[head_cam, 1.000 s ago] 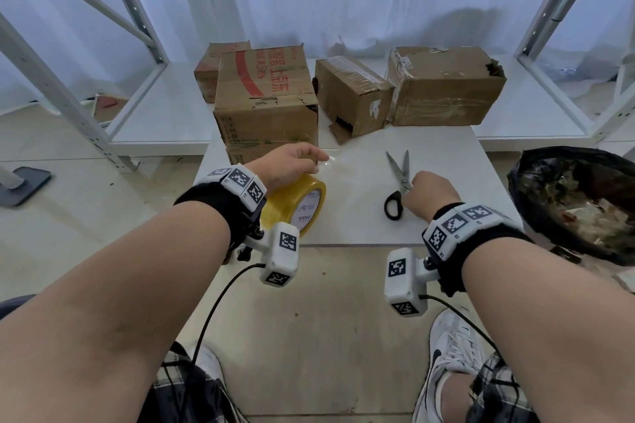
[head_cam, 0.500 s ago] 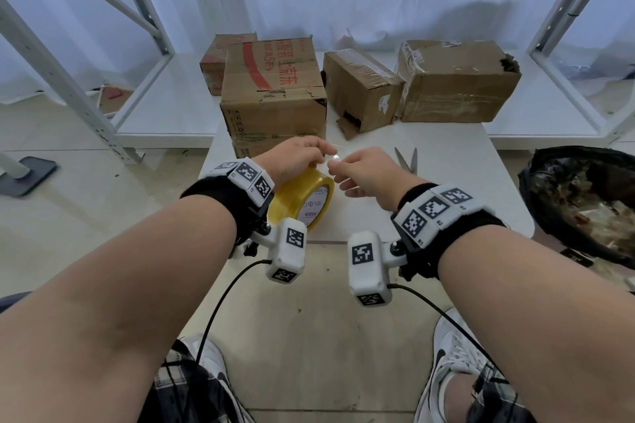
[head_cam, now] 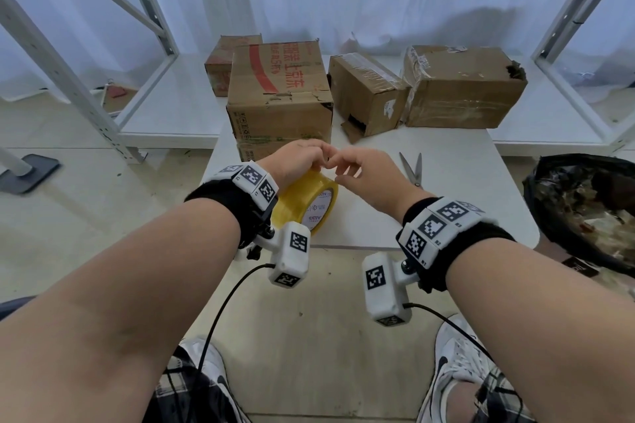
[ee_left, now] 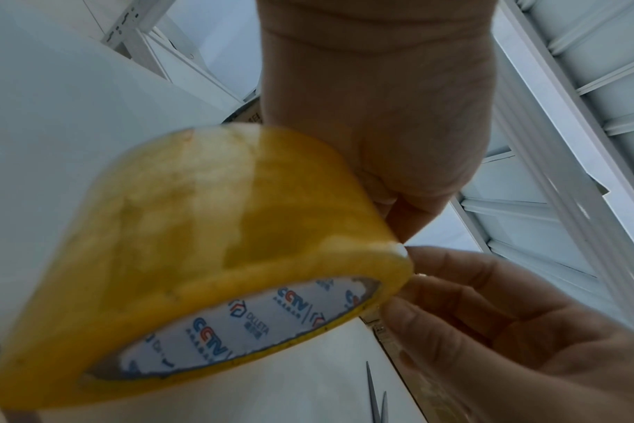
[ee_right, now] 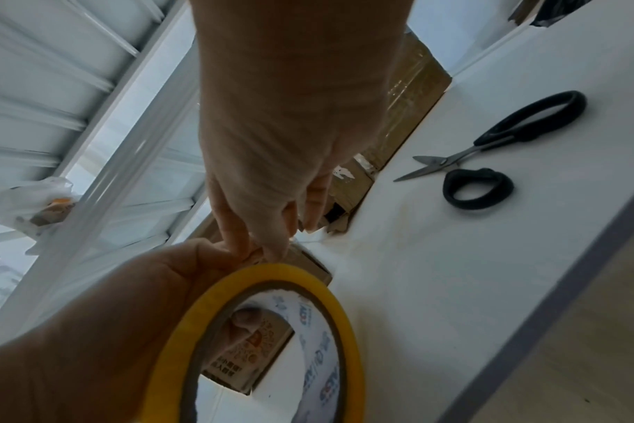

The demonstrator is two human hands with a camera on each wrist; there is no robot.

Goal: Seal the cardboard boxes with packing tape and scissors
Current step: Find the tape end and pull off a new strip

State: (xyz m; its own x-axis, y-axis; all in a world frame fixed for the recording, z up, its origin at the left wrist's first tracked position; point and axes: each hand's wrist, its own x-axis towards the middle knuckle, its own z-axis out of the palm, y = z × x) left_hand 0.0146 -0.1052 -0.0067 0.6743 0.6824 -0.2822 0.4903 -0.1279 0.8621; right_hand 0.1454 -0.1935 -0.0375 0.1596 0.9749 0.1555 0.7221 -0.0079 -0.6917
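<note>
Four cardboard boxes (head_cam: 280, 93), one yellow tape roll (head_cam: 309, 204), one scissors (ee_right: 489, 151) on desk (head_cam: 457, 182).
Left hand (head_cam: 295, 161) grips roll; right hand (head_cam: 364, 175) grip pinches at its top edge.

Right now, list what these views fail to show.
- Free end of the tape roll: head view, hidden where left hand and right hand meet.
- Scissors handles: head view, behind right hand.
- Black bag: cut off at the frame edge.
</note>
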